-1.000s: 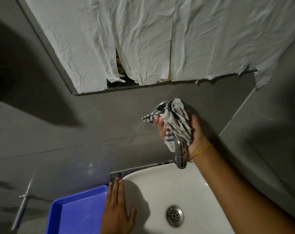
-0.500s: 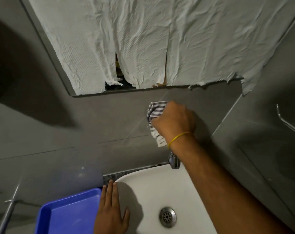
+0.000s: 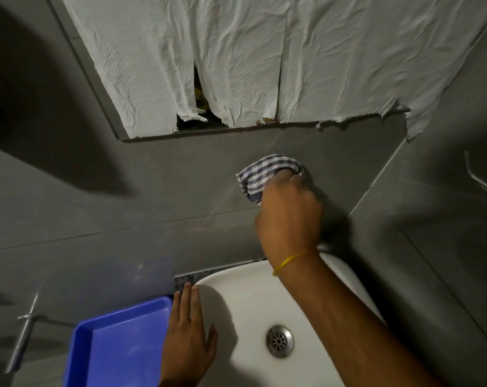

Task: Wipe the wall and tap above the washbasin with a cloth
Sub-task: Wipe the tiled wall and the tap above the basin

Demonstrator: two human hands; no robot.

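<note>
You see a blue tray (image 3: 119, 342) on the counter, crumpled white paper sheets (image 3: 236, 60) taped high above the tray, a metal bar (image 3: 23, 339) just left of it.

**Bathroom surfaces, quick rundown of what's what**

The wall (image 3: 158, 196) is grey tile, smooth with a dull satin sheen, thin grout lines running through it. The cloth (image 3: 260, 174) is woven fabric, blue and white check, soft and crumpled. Over the mirror hang paper sheets (image 3: 236, 57), white, embossed and heavily wrinkled, with torn ragged lower edges. The washbasin (image 3: 245, 303) looks like glossy white ceramic, very smooth, and its drain (image 3: 280, 341) is shiny perforated metal. On the near left, the blue tray (image 3: 119, 344) is smooth plastic with a faint gloss. Far left there's a polished metal bar (image 3: 23, 342).
</note>
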